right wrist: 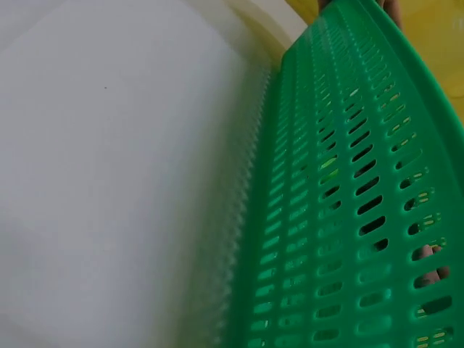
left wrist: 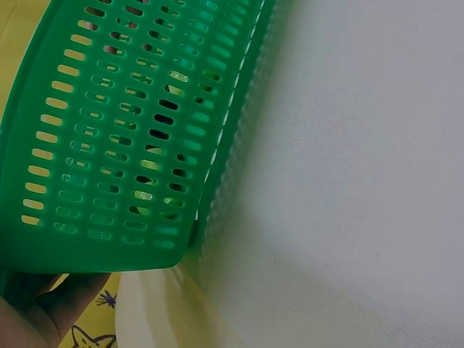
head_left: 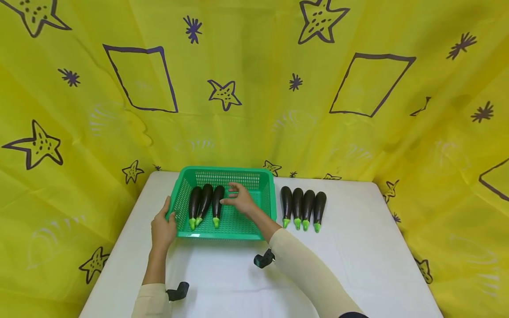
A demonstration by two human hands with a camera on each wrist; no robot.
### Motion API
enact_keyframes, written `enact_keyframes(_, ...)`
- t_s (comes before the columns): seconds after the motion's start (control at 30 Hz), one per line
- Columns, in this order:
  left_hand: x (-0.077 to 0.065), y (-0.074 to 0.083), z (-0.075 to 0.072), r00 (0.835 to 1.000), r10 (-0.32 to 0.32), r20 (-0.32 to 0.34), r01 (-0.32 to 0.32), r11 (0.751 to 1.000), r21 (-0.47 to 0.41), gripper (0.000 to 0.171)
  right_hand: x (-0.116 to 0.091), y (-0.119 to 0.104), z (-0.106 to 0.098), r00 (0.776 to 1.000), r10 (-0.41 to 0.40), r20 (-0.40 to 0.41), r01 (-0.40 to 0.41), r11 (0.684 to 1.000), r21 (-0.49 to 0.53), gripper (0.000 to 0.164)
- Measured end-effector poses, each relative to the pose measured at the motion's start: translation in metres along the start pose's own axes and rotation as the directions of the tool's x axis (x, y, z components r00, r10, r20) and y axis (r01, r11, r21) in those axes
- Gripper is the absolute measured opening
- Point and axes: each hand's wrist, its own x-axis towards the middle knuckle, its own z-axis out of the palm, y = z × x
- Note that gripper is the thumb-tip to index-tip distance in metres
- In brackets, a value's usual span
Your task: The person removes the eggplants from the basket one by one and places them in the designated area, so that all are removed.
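Note:
A green plastic basket (head_left: pixel 238 236) with slotted walls stands on the table, three dark eggplants (head_left: pixel 204 201) lying side by side in its left half. My left hand (head_left: pixel 162 227) holds the basket's left rim; part of that hand also shows at the basket's corner in the left wrist view (left wrist: pixel 32 319). Over the basket's inside, my right hand (head_left: pixel 241 201) has its fingers spread and loosely bent, just right of the third eggplant (head_left: pixel 217 205). Its thumb tip is close to that eggplant; whether they touch I cannot tell. Nothing shows between its fingers.
Several more eggplants (head_left: pixel 303 205) lie in a row on the white table (head_left: pixel 358 247), right of the basket, green stem ends toward me. Behind the table hangs a yellow curtain (head_left: pixel 254 128) with drawn stars. Black wrist cameras (head_left: pixel 177 291) sit on both forearms.

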Motion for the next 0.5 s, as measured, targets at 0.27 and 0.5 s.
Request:
enact_keyframes(0.27,0.002,-0.004,0.001,1.0,0.009,-0.011,-0.009,1.0,-0.004,0.057,0.013,0.006,0.006,1.0,0.024,0.01,-0.024,1.0,-0.003,0.073)
enact_keyframes(0.5,0.003,-0.006,-0.001,1.0,0.003,0.007,-0.003,1.0,-0.007,0.059,0.017,0.011,0.011,0.998,0.045,0.043,-0.043,0.998,-0.044,0.073)
